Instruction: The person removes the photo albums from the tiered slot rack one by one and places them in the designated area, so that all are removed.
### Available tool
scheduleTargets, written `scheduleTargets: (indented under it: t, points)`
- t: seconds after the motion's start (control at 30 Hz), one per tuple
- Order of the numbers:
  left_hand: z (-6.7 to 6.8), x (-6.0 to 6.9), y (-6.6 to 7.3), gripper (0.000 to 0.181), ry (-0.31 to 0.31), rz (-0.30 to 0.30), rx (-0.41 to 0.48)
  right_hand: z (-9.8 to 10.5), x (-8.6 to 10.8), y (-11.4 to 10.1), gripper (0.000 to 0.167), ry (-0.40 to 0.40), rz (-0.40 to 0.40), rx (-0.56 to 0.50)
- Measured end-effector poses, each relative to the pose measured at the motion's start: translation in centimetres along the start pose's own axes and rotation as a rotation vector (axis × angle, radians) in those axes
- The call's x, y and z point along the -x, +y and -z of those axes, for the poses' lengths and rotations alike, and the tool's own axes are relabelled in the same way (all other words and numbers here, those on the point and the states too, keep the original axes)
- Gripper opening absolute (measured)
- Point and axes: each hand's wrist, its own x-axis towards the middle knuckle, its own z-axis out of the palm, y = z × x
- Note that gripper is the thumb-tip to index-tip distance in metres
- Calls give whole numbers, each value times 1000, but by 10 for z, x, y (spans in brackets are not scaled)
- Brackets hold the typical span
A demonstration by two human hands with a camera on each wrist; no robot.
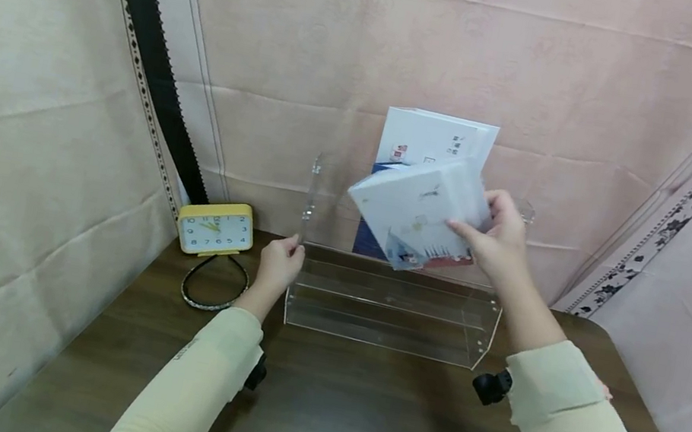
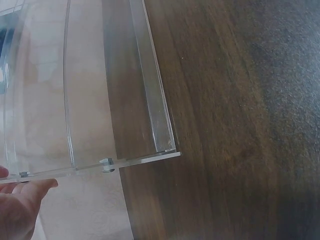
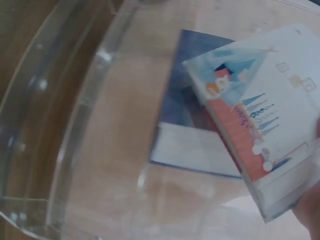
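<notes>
A tilted illustrated book [image 3: 265, 112] partly covers a blue-and-white book [image 3: 186, 144].

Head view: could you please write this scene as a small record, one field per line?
Left hand: pinches the left side of the clear rack
Right hand: holds a white illustrated book, tilted
Behind that book: another white cover, partly hidden
Left of the rack: yellow clock, with a dark loop in front
Surface: brown table
</notes>
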Motion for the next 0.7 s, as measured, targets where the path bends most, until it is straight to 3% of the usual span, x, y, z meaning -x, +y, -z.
scheduleTargets:
  t: [0.27,0.37,0.43,0.57,0.7]
  points:
    - [10,0,-2,36,-9,11,2,39,14,-32,37,252,-143,-471]
    - [14,-2,-3,37,-11,17,-2,51,27,-35,37,323,-228,-574]
    - [16,-2,-4,37,-7,19,-4,60,39,-32,38,330,-308,-648]
    - [18,-3,-4,36,0,22,-7,78,72,-15,33,255,-501,-671]
    - [18,-2,-5,36,-8,22,-1,91,119,16,32,170,-687,-462]
